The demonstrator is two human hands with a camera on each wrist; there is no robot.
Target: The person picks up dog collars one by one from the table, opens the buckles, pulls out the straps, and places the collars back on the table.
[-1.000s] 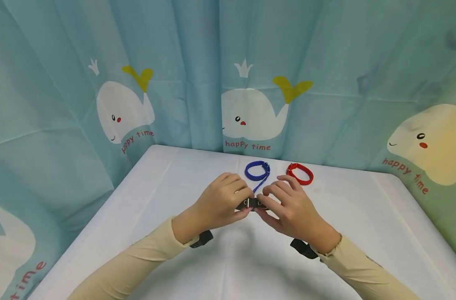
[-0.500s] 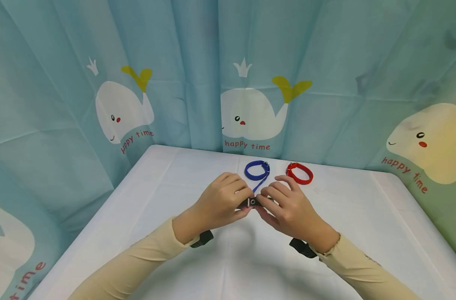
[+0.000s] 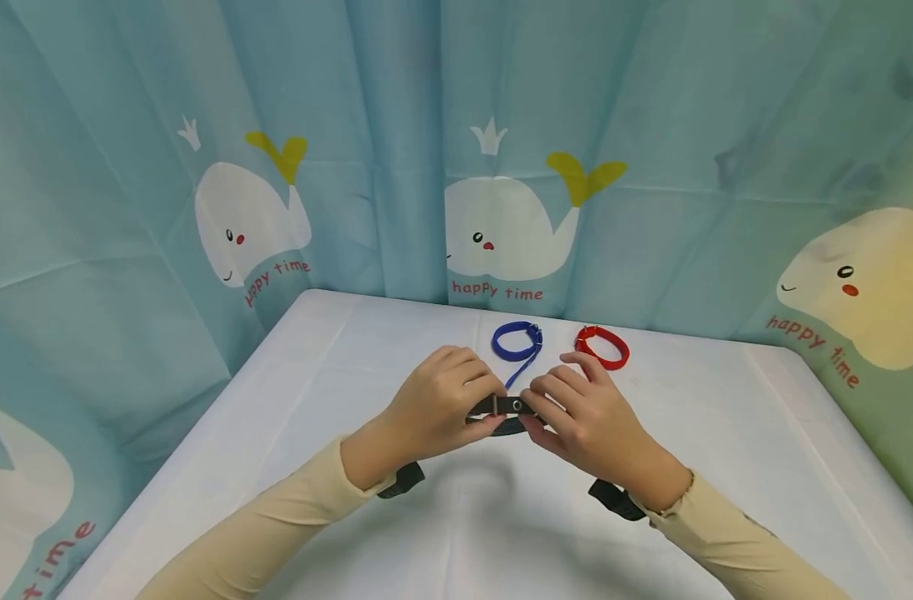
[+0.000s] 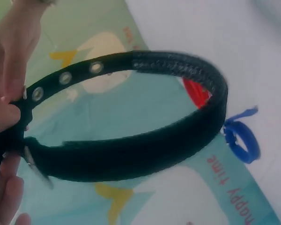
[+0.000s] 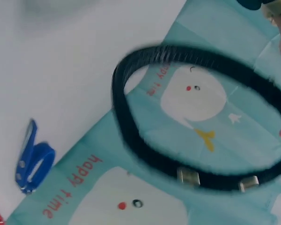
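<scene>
Both hands hold a black collar (image 3: 507,428) up over the middle of the table. It is a looped strap with metal eyelets and a metal buckle. In the head view my left hand (image 3: 443,406) pinches it beside a metal frame on the strap, thumb below and fingers above. My right hand (image 3: 586,418) pinches the strap just right of a bare eyelet, its index finger raised. The left wrist view shows the black collar (image 4: 145,158) as a wide loop, with eyelets along its far side. Metal fittings show on the collar (image 5: 152,161) in the right wrist view.
Behind the hands a blue collar (image 3: 511,357) lies on the white table (image 3: 366,358), its strap end pointing toward me. To its right is a red collar (image 3: 614,364). A blue curtain (image 3: 396,208) with whale prints hangs behind the table.
First the right hand edged left along the strap, then it shifted back right. More of the black strap now shows between the hands, and its lower loop hangs into view below the fingers.
</scene>
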